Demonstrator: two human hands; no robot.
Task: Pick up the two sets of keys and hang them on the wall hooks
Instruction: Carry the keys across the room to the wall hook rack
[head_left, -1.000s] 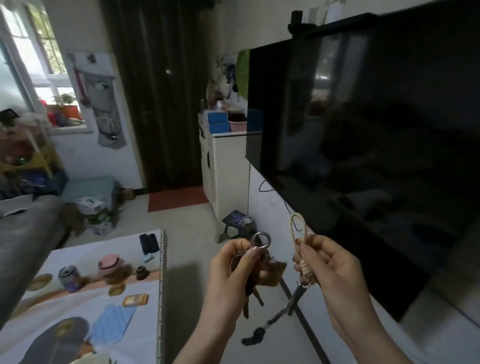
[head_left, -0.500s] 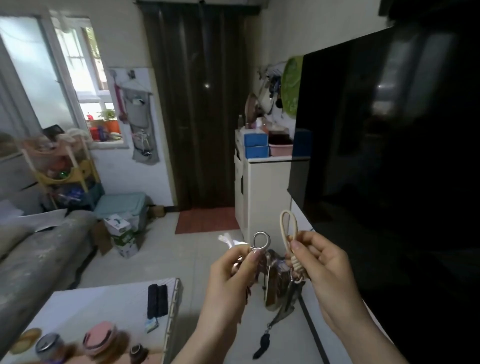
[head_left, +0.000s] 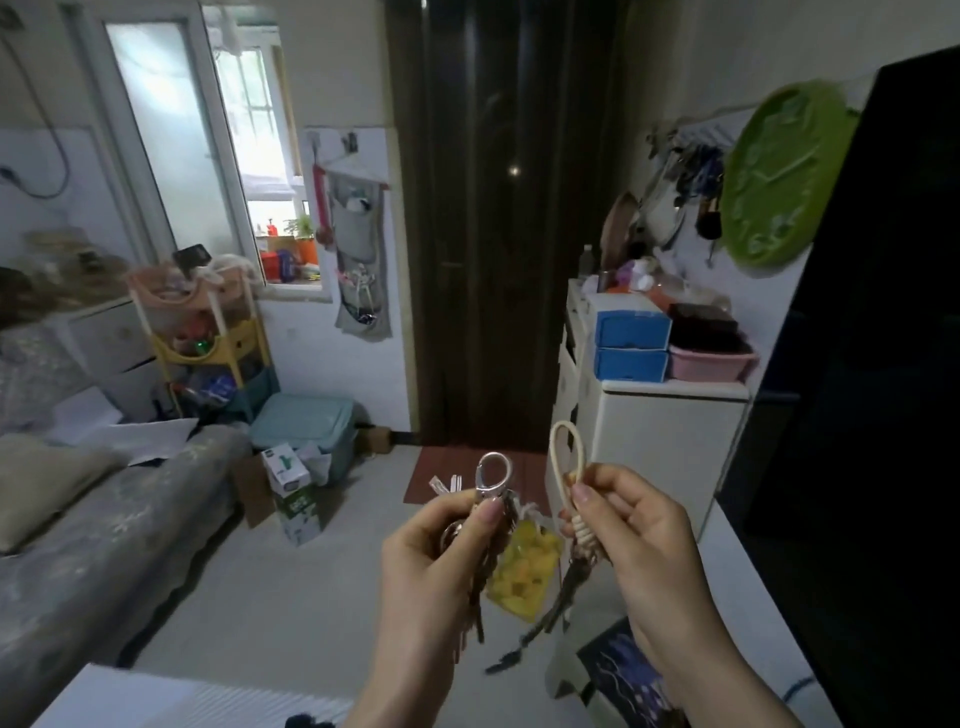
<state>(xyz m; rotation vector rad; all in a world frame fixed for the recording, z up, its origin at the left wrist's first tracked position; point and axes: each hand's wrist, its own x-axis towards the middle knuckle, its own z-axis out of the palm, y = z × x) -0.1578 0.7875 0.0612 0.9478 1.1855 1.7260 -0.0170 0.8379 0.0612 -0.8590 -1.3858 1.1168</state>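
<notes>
My left hand (head_left: 431, 566) pinches a key set with a silver clasp (head_left: 492, 475); its keys and a yellow tag (head_left: 524, 571) dangle below the fingers. My right hand (head_left: 639, 540) grips a second key set by its cream cord loop (head_left: 563, 457), which stands up above the fingers, while a dark tassel (head_left: 506, 661) hangs under it. Both hands are held side by side at chest height. Wall hooks (head_left: 691, 143) with several hung items sit on the right wall beside a green tray (head_left: 779, 176).
A white cabinet (head_left: 660, 431) with blue boxes and a pink tub stands ahead on the right, under the hooks. A large dark screen (head_left: 872, 364) fills the right edge. A grey sofa (head_left: 93, 545) is at left, a dark door (head_left: 498, 223) straight ahead, boxes on the floor.
The view has lifted and advanced toward the door and cabinet; the low table has dropped out of sight. Both hands keep the same hold on the key sets.
</notes>
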